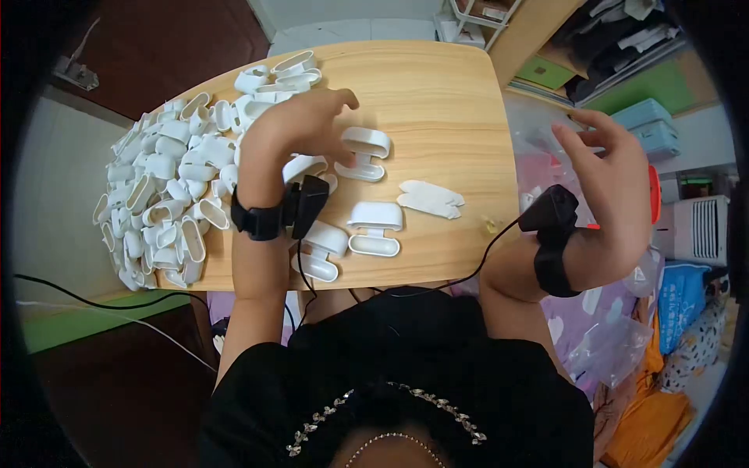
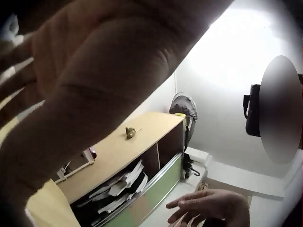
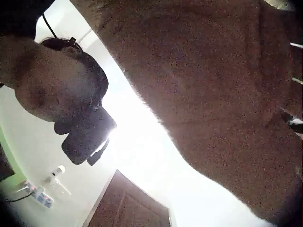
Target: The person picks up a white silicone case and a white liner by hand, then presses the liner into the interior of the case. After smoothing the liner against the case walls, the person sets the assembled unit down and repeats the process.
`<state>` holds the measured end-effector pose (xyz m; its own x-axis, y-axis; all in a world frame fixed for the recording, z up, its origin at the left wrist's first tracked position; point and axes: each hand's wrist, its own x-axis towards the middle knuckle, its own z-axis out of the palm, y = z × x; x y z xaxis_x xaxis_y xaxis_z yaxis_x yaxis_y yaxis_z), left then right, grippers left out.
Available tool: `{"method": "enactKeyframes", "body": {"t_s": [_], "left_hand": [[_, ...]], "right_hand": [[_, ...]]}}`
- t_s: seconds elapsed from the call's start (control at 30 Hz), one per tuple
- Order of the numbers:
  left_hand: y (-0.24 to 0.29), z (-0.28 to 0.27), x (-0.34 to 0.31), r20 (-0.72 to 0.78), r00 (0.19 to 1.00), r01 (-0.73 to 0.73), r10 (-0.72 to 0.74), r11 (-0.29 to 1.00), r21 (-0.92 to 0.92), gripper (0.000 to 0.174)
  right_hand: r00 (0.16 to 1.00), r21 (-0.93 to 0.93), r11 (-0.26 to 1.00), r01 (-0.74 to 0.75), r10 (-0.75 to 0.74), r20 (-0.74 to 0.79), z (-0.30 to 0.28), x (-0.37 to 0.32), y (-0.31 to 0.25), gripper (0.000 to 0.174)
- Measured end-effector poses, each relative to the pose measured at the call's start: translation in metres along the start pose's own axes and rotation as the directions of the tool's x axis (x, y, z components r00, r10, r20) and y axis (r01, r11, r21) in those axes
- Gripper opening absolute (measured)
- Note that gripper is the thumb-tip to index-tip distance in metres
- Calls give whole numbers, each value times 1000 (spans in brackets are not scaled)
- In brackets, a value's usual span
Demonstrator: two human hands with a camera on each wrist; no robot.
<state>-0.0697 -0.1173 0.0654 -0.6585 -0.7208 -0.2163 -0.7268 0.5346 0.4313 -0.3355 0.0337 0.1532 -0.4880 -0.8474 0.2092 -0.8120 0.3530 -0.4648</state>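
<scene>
My left hand point(image 1: 300, 121) hovers over the table with its fingers loosely bent and nothing in its grasp. Its thumb tip overlaps an open white earbud case cover point(image 1: 373, 140) in the head view. Below that lie another white hinged cover point(image 1: 376, 214) and a third cover point(image 1: 324, 236), partly behind the wrist camera. A small flat white piece like soft cloth point(image 1: 431, 198) lies to their right. Raised past the table's right edge, my right hand point(image 1: 612, 175) holds nothing, its fingers loosely curved. Both wrist views show mostly palm, forearm and room.
A large heap of white case covers point(image 1: 160, 168) fills the left side of the wooden table point(image 1: 437, 93). Thin black cables point(image 1: 488, 261) run from the wrist cameras across the front edge. Plastic bags point(image 1: 608, 351) and a blue package point(image 1: 681, 304) lie at the right, beyond the table.
</scene>
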Motion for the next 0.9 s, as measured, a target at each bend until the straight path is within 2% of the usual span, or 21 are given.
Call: {"method": "enactKeyframes", "body": {"t_s": [0.03,0.13,0.17,0.23,0.33,0.37,0.47,0.53,0.63,0.67,0.7,0.8,0.83,0.9], "left_hand": [[4,2,5,57,997,42,-42,999,14,68],[3,14,16,190,979,67,-73,997,39,59],[-1,22,21,183,980,61,-75,995,81,50],[3,23,21,190,974,108,-120,992,72,51],[10,23,30,217,953,189,-209,976,110,56],[12,22,33,227,943,217,-242,967,132,58],[11,24,34,131,984,122,-122,992,8,65],[5,28,38,148,986,74,-72,997,-7,65],[3,24,36,190,979,79,-75,997,-16,69],[5,22,33,206,974,96,-90,995,-19,72],[11,18,28,222,964,133,-143,989,62,65],[5,25,42,147,973,159,-176,980,120,50],[6,23,40,121,982,138,-146,988,76,46],[12,13,34,58,995,84,-83,996,-8,39]], "right_hand": [[999,-9,999,46,-46,1,3,0,-2,37],[966,103,974,203,-216,140,16,6,-3,36],[946,129,961,243,-264,188,17,7,-5,35],[895,185,933,309,-351,274,20,7,-11,32],[763,218,864,455,-504,405,30,7,-23,27],[689,197,824,531,-555,466,39,10,-26,24],[577,138,673,727,-707,408,75,7,-31,28],[598,81,683,726,-686,415,95,-9,-34,31],[554,-12,739,674,-494,670,111,-21,-29,16],[559,-18,735,678,-501,661,121,-26,-22,16],[564,-23,730,683,-506,653,132,-31,-13,16],[562,20,760,649,-497,661,134,-33,-4,22],[560,42,777,629,-490,668,133,-33,-2,26],[549,105,775,623,-529,648,130,-33,1,22]]}}
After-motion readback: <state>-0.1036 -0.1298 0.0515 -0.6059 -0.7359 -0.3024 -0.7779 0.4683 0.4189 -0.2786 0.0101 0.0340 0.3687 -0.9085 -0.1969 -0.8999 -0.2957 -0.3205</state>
